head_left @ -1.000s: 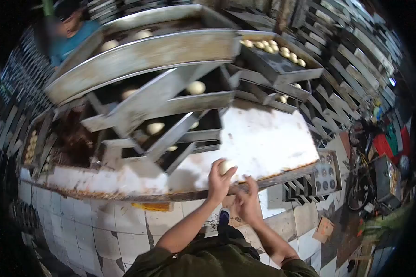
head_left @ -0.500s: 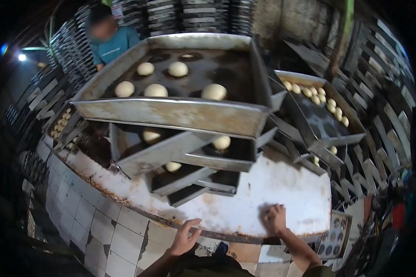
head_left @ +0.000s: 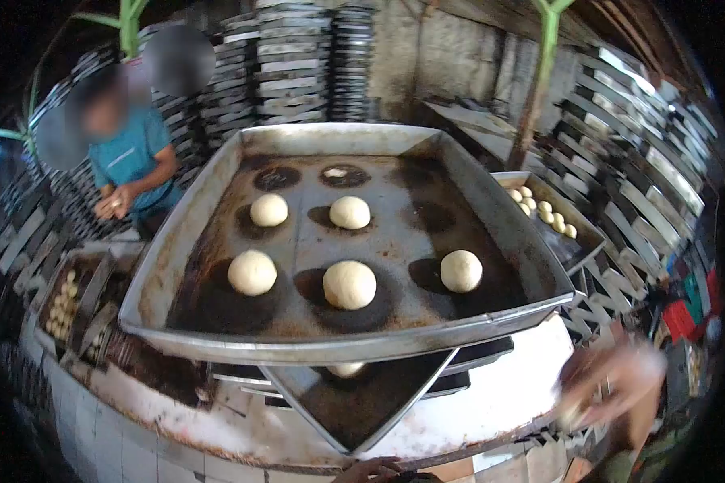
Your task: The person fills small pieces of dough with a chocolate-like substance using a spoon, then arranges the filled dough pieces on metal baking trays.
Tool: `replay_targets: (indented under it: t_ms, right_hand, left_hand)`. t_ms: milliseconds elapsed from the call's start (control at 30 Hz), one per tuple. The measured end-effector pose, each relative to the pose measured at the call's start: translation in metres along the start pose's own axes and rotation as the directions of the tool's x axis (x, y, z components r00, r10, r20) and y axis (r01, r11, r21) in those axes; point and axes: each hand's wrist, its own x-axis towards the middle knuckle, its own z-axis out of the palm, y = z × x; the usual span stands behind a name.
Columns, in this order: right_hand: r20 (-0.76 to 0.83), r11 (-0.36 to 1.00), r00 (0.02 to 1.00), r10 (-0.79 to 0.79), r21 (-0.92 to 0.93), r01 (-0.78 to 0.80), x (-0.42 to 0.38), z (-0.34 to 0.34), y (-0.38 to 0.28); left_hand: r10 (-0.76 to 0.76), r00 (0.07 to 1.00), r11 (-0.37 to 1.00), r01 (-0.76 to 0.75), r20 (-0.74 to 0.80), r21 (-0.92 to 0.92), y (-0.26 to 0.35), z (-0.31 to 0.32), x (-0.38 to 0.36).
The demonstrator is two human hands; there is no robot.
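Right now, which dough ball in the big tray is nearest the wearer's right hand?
The rightmost dough ball, in the front row of the tray; the other four sit farther left.

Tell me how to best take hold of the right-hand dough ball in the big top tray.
Probably from above, taking the dough ball by opposite sides at its widest part. It is round, without a handle, and sits apart from the other balls; the high-sided tray would likely hinder a low approach.
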Motion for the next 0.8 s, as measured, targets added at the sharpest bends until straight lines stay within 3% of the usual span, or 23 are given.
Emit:
replay_targets:
  t_ms: [33,67,100,133,167,233,267,333,367,400,433,467,500,567,633,667,700,733,767,800]
  right_hand:
    - [-0.460,0.933,0.885,0.070,-0.285,-0.222,0.018,-0.024,-0.023]
    - [-0.695,0.830,0.719,-0.001,-0.402,-0.387,0.050,-0.053,-0.035]
    - [-0.869,0.714,0.490,-0.072,-0.388,-0.583,0.082,-0.083,-0.046]
    - [-0.884,0.790,0.434,-0.175,-0.389,-0.474,0.117,-0.106,-0.027]
    - [-0.870,0.850,0.464,-0.168,-0.366,-0.378,0.140,-0.121,0.000]
    - [-0.826,0.602,0.540,0.164,-0.350,-0.718,0.186,-0.121,0.062]
    - [-0.423,0.759,0.896,0.134,-0.538,-0.367,0.190,-0.120,0.094]
    - [-0.471,0.776,0.878,0.082,-0.523,-0.353,0.203,-0.113,0.096]
    - [-0.631,0.692,0.770,0.097,-0.513,-0.508,0.201,-0.130,0.064]
    - [-0.776,0.690,0.605,0.180,-0.339,-0.640,0.188,-0.145,0.033]
    - [-0.841,0.760,0.538,-0.059,-0.388,-0.521,0.170,-0.167,0.041]
    - [-0.864,0.790,0.410,-0.291,-0.459,-0.406,0.147,-0.192,0.050]
    - [-0.793,0.745,0.370,-0.485,-0.595,-0.300,0.120,-0.214,0.064]
    - [-0.957,0.768,0.214,-0.197,-0.286,-0.573,0.061,-0.209,0.101]
    - [-0.950,0.610,0.312,0.007,-0.243,-0.754,0.014,-0.199,0.177]
    - [-0.904,0.540,0.427,0.039,-0.340,-0.770,-0.011,-0.206,0.261]
    - [-0.790,0.433,0.426,0.441,-0.228,-0.872,-0.025,-0.197,0.295]
    - [-0.642,0.471,0.635,0.431,-0.440,-0.765,-0.045,-0.191,0.341]
    - [-0.461,0.278,0.730,0.505,-0.714,-0.643,-0.048,-0.198,0.407]
    - [-0.683,0.322,0.550,0.481,-0.446,-0.835,-0.048,-0.202,0.494]
  left_hand:
    - [0.003,0.999,1.000,-0.004,0.038,0.010,-0.023,0.002,0.006]
    - [-0.078,0.986,0.857,0.142,0.147,-0.496,-0.068,0.013,0.013]
    - [-0.109,0.954,0.461,0.298,0.280,-0.836,-0.092,0.015,0.017]
    - [-0.053,0.956,0.810,0.209,0.287,-0.548,-0.032,0.002,0.010]
    - [0.004,0.949,0.986,0.048,0.315,-0.157,0.028,-0.008,0.003]
    - [0.029,0.946,0.971,0.051,0.324,-0.234,0.016,-0.004,0.005]
    - [0.012,0.951,0.967,0.068,0.309,-0.246,0.025,-0.003,0.001]
    - [-0.010,0.955,0.951,0.101,0.297,-0.291,0.023,-0.002,0.007]
    - [-0.019,0.950,0.953,0.112,0.312,-0.283,0.012,0.001,0.014]
    - [0.056,0.940,0.957,0.046,0.336,-0.288,0.000,0.005,0.022]
    - [0.126,0.922,0.956,-0.015,0.365,-0.292,-0.007,0.011,0.025]
    - [0.065,0.925,0.951,0.057,0.375,-0.304,0.013,0.016,0.028]
    - [0.181,0.907,0.958,-0.077,0.379,-0.275,0.007,0.022,0.038]
    - [0.135,0.867,0.928,0.059,0.480,-0.368,0.002,0.034,0.064]
    - [0.150,0.891,0.934,0.015,0.429,-0.358,0.015,0.053,0.078]
    - [0.176,0.916,0.932,-0.038,0.360,-0.361,0.022,0.066,0.085]
    - [0.171,0.924,0.930,-0.036,0.342,-0.366,0.019,0.081,0.093]
    - [0.109,0.966,0.886,0.012,0.233,-0.464,0.015,0.097,0.099]
    - [0.043,0.992,0.827,0.031,0.119,-0.561,0.014,0.113,0.110]
    - [0.068,0.998,0.856,-0.056,0.005,-0.514,0.023,0.130,0.119]
